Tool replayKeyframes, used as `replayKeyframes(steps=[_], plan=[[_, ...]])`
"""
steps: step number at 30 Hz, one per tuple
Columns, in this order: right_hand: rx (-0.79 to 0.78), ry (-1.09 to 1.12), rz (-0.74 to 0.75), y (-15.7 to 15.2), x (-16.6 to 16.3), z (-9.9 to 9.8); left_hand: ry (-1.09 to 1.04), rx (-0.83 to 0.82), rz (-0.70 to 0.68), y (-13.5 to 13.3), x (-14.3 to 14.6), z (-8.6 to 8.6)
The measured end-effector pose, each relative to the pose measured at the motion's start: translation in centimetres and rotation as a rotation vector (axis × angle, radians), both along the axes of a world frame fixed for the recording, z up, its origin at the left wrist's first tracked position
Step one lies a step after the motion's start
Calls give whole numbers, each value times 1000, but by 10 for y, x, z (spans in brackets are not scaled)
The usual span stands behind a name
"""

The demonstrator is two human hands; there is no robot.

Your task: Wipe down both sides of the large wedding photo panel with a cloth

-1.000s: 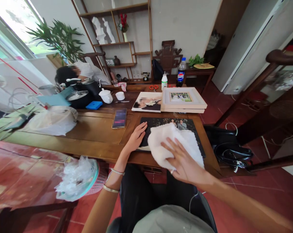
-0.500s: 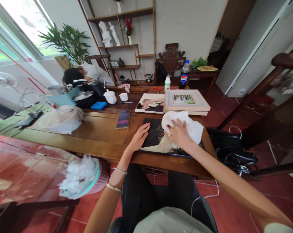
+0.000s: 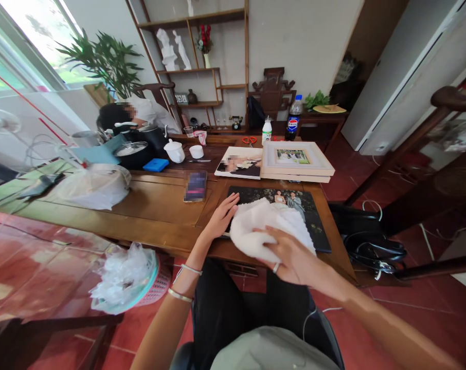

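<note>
A dark photo print (image 3: 318, 221) showing a couple lies flat near the table's front edge. My left hand (image 3: 222, 217) rests on its left side, fingers stretched out. Bunched under my right hand (image 3: 289, 252) is a white towel (image 3: 266, 218), gripped between the fingers and pressed against the print's lower part. The towel hides much of the print's middle and front edge. Just behind the print are a light-coloured picture frame (image 3: 269, 160) and a second photo print (image 3: 238, 163).
A phone (image 3: 195, 186) lies left of the print. Further back stand a cola bottle (image 3: 293, 121), a white bottle (image 3: 266, 131), red scissors (image 3: 249, 140) and a white teapot (image 3: 175, 151). A basket (image 3: 156, 288) with plastic bags stands on the floor. Another person leans at the table's far side.
My right hand has drawn the towel toward me, down to the print's front edge. The couple at the print's top now shows. My left hand stays in place.
</note>
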State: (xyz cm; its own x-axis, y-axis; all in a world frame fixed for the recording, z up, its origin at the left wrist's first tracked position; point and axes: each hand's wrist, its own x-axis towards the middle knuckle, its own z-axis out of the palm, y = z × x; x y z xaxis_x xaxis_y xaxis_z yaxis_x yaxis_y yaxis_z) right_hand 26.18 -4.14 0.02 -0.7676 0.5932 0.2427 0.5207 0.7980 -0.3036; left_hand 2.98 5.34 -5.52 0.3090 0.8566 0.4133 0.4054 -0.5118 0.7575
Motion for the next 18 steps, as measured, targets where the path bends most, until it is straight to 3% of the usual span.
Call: replayKeyframes(steps=[4,8,13,18], plan=[[-48,90,-318,41,25,7,37,46,1,0,-1,0],[-193,171,-553,92,21,15,60,102,-24,4,-4,-6],[-263,199,-492,134,-26,21,62,120,-35,7,-6,-10],[-186,143,-376,136,-56,16,63,85,-5,5,-6,-9]])
